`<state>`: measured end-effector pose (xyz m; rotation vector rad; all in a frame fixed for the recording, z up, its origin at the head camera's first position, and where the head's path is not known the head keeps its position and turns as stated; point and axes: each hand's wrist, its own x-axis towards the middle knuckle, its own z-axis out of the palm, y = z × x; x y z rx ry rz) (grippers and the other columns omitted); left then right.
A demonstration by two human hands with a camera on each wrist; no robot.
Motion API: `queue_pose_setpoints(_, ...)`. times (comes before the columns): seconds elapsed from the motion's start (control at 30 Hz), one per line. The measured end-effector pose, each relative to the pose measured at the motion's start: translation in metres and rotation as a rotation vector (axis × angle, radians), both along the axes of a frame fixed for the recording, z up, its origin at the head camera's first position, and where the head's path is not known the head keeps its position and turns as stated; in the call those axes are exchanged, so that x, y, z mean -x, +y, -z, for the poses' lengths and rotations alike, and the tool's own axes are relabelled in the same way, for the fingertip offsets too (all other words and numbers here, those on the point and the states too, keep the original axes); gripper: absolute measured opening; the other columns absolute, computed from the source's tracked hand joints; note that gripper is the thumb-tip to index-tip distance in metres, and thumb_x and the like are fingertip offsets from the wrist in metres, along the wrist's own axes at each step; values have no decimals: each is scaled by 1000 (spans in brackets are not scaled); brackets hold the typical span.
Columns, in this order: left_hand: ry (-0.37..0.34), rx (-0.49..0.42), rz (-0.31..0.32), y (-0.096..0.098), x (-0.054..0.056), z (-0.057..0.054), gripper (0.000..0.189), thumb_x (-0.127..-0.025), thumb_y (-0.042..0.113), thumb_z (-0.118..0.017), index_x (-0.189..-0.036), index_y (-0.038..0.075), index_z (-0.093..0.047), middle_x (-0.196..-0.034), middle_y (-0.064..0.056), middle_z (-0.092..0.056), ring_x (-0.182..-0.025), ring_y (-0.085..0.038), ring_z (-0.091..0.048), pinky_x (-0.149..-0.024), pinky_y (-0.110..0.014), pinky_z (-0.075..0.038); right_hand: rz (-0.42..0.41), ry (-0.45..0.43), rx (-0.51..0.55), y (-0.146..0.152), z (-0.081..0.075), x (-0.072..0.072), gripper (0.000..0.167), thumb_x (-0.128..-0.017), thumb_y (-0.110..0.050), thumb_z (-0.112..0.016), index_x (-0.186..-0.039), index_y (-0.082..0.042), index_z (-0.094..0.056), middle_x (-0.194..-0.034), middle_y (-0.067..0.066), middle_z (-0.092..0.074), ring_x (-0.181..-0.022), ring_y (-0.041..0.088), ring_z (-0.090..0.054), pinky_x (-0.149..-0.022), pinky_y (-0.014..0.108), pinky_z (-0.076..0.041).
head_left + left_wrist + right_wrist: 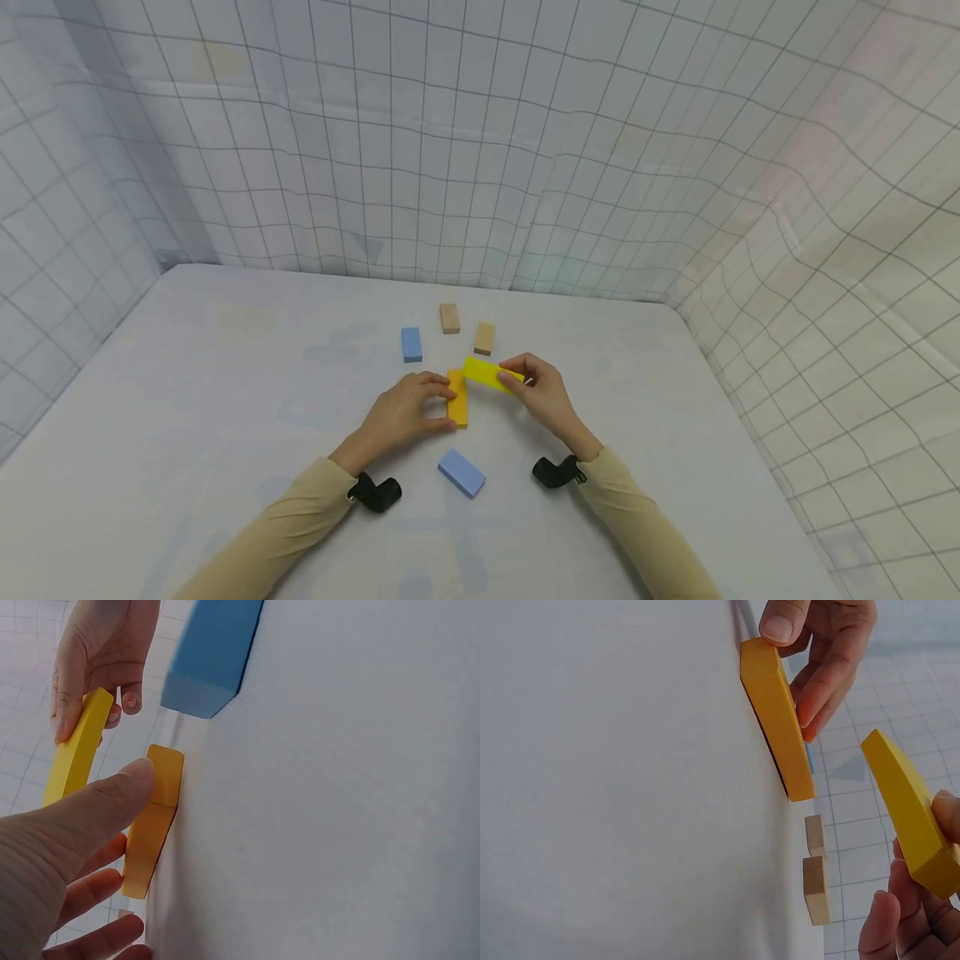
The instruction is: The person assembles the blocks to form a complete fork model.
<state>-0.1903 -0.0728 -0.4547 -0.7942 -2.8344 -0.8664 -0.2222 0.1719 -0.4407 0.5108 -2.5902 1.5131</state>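
An orange block (458,408) lies flat on the table, its long side pointing away from me. My left hand (405,408) holds it from the left, with the thumb at its near end and the fingers along its left side. Just right of it, my right hand (546,396) pinches a yellow block (487,374) between thumb and fingers at its right end. The yellow block (911,817) is raised off the table and tilted. In the head view its left end appears close to the orange block's far end; whether they touch I cannot tell.
A blue block (462,472) lies at an angle nearer to me, between the forearms. Beyond the hands lie another blue block (412,344) and two wooden blocks, one farther back (449,318) and one to its right (485,338). Grid-patterned sheets (450,167) enclose the table.
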Motion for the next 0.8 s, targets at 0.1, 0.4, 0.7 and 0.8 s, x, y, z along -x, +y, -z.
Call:
queue_pose_setpoints(0.1,-1,-3,9,0,0,0,44,-78,38,-78,-112,11,-71,-125,-4,-59,-117,-26,-51,-94,-43,-42,-15,2,-8,-2,0,4,15,-88,-15,-69,-101,-6,-68,-92,1,-67,-74,17,-54,-62,25,-44)
queue_pose_setpoints(0.4,-16,-71,-17,-1,-3,5,45,-77,37,-78,-113,11,-70,-124,-2,-61,-113,-25,-52,-94,-42,-41,-55,25,-73,-12,-3,20,15,-89,-15,-69,-100,-5,-67,-91,1,-66,-73,16,-54,-63,26,-46)
queue_pose_setpoints(0.7,-18,-130,-26,0,-3,9,45,-76,37,-79,-112,12,-71,-124,-1,-61,-112,-22,-52,-94,-41,-41,-102,39,-102,-22,-2,34,13,-89,-12,-68,-100,-5,-68,-94,2,-68,-75,16,-54,-64,26,-44)
queue_pose_setpoints(0.8,-16,-147,-21,0,-3,8,45,-76,36,-80,-113,12,-71,-124,0,-61,-112,-22,-52,-94,-40,-41,-94,16,-117,-25,-2,40,14,-89,-13,-68,-100,-6,-68,-94,1,-68,-76,16,-53,-65,26,-43)
